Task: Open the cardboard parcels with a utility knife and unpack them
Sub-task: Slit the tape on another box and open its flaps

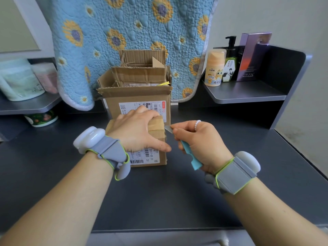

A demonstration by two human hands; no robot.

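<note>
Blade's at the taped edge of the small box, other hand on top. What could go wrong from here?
1. The left hand holds the small taped brown cardboard parcel with its thumb close to the blade of the teal utility knife in the right hand. A slip could cut the thumb.
2. The contents are hidden, so a deep cut might damage them.

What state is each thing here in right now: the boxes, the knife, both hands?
small parcel: taped shut.
large box: flaps open, standing behind.
utility knife: blade out, tip at the small parcel's tape.
left hand: grips the small parcel.
right hand: grips the utility knife.
</note>
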